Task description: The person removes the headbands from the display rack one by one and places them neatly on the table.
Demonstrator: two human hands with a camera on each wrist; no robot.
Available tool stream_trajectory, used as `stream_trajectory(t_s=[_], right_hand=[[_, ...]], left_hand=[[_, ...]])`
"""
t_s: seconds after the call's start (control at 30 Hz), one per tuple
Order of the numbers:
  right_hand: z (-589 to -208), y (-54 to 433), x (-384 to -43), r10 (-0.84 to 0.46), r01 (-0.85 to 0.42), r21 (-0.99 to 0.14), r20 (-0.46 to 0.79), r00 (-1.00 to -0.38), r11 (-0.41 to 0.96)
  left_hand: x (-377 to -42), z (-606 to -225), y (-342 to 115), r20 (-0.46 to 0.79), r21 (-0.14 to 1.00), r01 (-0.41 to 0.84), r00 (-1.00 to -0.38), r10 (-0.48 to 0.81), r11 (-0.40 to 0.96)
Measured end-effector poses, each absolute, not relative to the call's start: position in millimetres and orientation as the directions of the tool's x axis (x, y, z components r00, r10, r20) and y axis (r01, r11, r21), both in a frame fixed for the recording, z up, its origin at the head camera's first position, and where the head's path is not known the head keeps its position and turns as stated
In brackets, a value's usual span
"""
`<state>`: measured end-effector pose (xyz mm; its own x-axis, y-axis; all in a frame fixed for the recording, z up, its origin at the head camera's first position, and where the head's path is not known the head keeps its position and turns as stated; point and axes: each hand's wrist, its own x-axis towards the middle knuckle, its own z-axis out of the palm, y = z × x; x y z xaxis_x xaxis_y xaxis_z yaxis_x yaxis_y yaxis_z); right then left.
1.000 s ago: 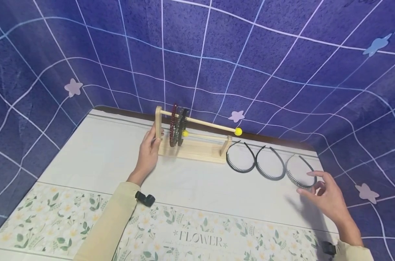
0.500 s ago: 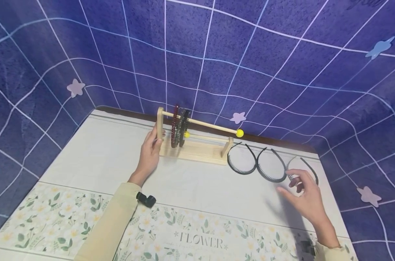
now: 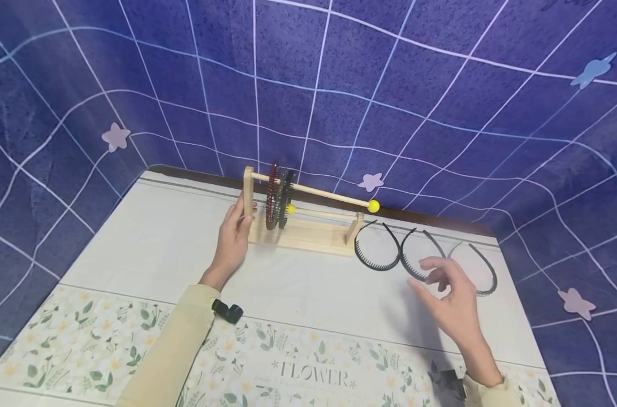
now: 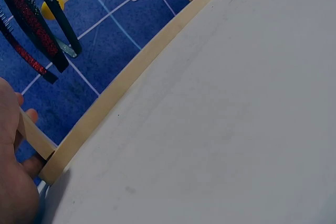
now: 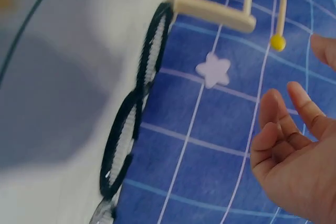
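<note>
My left hand (image 3: 232,234) grips the left upright of a wooden headband stand (image 3: 313,236); its fingers wrap behind the post. On the stand's upper rod hang a glittery dark red headband (image 3: 271,198) and dark greenish ones (image 3: 285,198) beside it. To the right, three toothed headbands lie in a row on the table: a black one (image 3: 377,267), a middle black one (image 3: 432,239) and a dark grey one (image 3: 488,274). Over the middle headband hovers my right hand (image 3: 453,297), holding nothing, thumb and fingers apart and loosely bent. It hides part of that headband.
A white table cover (image 3: 298,282) with a floral strip lies under everything. Behind it hangs a blue grid curtain (image 3: 288,68) with star shapes. Yellow balls (image 3: 373,206) cap the rods; the upper rod's free end reaches right, above the stand's right upright.
My right hand has moved left, from the dark grey headband to over the middle black one. My left hand stays on the stand, and the headbands keep their places.
</note>
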<state>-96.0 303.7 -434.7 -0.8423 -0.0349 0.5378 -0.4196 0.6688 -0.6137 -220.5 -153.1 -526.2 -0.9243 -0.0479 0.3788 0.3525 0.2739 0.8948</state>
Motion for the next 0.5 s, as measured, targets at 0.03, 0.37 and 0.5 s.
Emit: stream_trajectory(t_s=[0.03, 0.37, 0.5], right_hand=[[-433.3, 298.9, -95.9, -0.022, -0.408, -0.626, 0.529, -0.848, 0.665], [-424.9, 250.8, -109.6, 0.024, -0.375, -0.730, 0.472, -0.881, 0.571], [-422.8, 231.6, -115.7, 0.018, -0.375, -0.764, 0.450, -0.893, 0.525]], left_hand=[[-220.5, -526.6, -153.0, 0.378, 0.895, 0.352, -0.925, -0.047, 0.275], [-220.6, -525.7, -152.5, 0.379, 0.899, 0.358, -0.925, -0.039, 0.252], [-220.3, -526.3, -152.4, 0.378, 0.897, 0.354, -0.924, -0.046, 0.264]])
